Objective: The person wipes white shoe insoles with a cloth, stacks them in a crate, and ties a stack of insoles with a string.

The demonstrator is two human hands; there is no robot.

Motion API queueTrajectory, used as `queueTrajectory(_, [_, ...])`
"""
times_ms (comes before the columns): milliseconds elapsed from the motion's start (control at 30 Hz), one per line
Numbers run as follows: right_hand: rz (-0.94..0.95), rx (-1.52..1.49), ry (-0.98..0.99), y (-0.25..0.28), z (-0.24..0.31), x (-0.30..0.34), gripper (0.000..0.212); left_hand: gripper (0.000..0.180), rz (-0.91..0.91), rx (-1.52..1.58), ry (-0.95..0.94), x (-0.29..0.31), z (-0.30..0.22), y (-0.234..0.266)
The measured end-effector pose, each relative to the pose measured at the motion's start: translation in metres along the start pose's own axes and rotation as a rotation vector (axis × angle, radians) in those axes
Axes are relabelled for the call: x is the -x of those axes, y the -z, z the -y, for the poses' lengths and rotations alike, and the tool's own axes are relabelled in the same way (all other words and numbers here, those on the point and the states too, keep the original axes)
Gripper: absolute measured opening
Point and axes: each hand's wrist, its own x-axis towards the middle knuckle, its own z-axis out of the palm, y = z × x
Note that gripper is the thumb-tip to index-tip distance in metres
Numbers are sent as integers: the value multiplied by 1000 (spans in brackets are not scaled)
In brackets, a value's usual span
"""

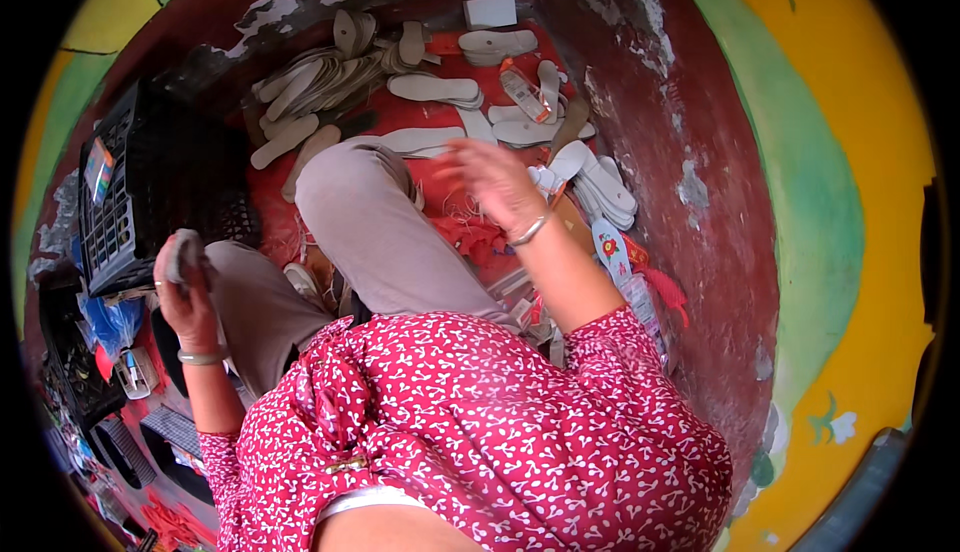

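My left hand, raised beside my left knee near a black crate, is closed around a small dark-grey piece. That piece is seen end-on, so its kind is unclear; it could be a shoe sole. My right hand is lifted over the red floor covering, just right of my right knee. Motion smears its fingers, and I cannot make out anything in them. A bangle circles each wrist. Beyond the right hand lie pale shoe insoles, some single and some stacked. An insole with a red flower rests below its wrist.
The black plastic crate stands at the left. A heap of insoles lies at the back, near a white box. More insoles are stacked by the dark-red wall on the right. Red scraps lie beside my knee.
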Motion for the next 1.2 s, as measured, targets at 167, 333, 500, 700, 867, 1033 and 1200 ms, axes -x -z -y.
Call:
queueTrajectory(167, [-841,-226,-121,235,-64,61,30,30,-149,364,455,-25,74,25])
queueTrajectory(333, [-1290,-328,-73,338,-115,104,29,33,-177,227,554,-33,94,30])
queueTrajectory(500, [-1407,-423,37,382,-111,86,36,39,-89,-144,555,-23,129,65])
queueTrajectory(700, [-1674,380,-334,476,-58,115,78,42,-360,684,934,-45,139,81])
queueTrajectory(867, [-1817,779,-530,528,-50,139,74,42,-341,658,985,-51,125,84])
queueTrajectory(1033, [-1696,675,-424,560,-63,144,77,41,-195,618,1052,-45,133,105])
queueTrajectory(1200, [-1626,461,-538,555,-52,134,78,43,-169,557,1062,-51,121,99])
